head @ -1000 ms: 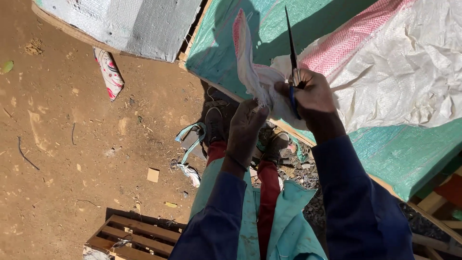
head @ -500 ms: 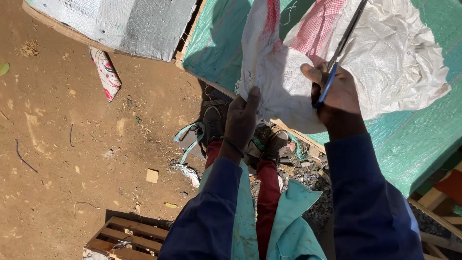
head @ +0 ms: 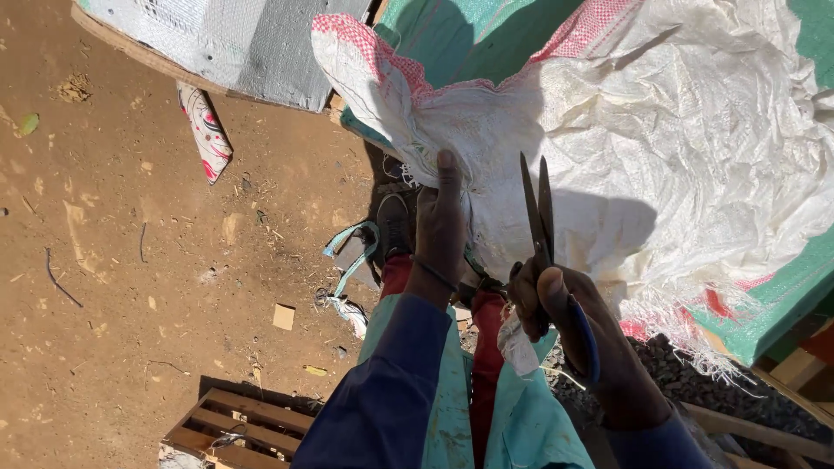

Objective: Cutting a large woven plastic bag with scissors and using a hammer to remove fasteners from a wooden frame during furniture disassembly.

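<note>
Head view: left hand [head: 441,227] grips white woven sack [head: 608,148]; right hand [head: 573,330] clasps scissors [head: 540,221].
Blades nearly closed, clear of the fabric; no cut visible, frayed edge [head: 686,326] untrimmed.

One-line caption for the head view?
Left hand grips a white woven sack; right hand holds scissors upright.

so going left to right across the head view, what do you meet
green leaf → twig → patterned scrap → cardboard bit → left hand gripping the white sack → scissors in the right hand → frayed sack fringe
</note>
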